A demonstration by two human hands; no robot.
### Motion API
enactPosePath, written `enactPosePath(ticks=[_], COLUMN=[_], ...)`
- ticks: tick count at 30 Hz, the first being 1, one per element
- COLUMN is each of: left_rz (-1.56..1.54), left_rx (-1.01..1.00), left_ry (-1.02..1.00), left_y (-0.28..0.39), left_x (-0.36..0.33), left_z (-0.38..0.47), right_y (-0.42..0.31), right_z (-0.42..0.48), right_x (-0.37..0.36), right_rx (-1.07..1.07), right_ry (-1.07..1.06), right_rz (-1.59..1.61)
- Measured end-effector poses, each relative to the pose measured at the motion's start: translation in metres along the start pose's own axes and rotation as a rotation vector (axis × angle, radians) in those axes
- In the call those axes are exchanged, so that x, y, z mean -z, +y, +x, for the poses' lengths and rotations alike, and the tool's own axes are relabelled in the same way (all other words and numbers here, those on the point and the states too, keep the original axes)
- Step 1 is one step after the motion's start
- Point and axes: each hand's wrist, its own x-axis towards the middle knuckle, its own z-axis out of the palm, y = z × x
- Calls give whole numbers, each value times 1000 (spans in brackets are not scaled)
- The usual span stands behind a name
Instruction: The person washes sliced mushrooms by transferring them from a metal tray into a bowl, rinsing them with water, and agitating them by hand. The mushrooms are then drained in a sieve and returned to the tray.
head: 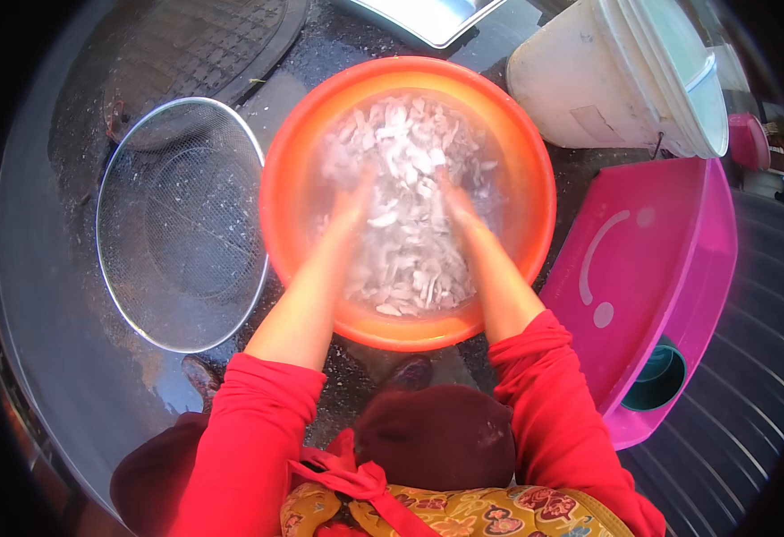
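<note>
A round orange plastic basin [407, 339] stands on the wet ground before me, holding water and many pale, sliced pieces of food [402, 137]. My left hand [357, 191] reaches into the left part of the pile, blurred, its fingers partly hidden among the pieces. My right hand [455, 194] is in the pile on the right, also blurred, with its fingertips hard to make out. Pieces lie between and around both hands. Whether either hand grips any of them cannot be told.
Left of the basin lies a round wire-mesh sieve [187, 228], near a round ground cover [197, 50]. To the right are a tilted white bucket [579, 80] and a pink plastic tub [633, 255] with a green cup [657, 376]. A metal tray [432, 17] is at the top.
</note>
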Motion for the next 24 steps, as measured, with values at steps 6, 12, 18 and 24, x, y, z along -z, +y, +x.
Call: enactPosePath(ticks=[6,12,18,24], left_rz=[-206,182,281,-91], left_rx=[-133,-842,-430,-186], left_ry=[-403,-76,-138,-433], left_y=[14,51,49,37], left_x=[2,15,11,-12], left_z=[6,18,40,18], right_y=[-50,-106,-74,-49], right_z=[-52,-16,1,-24], right_x=[-10,33,45,-17], right_rx=[160,652,197,-18], right_ry=[-333,-205,43,-230], right_rz=[346,-67,-156,63])
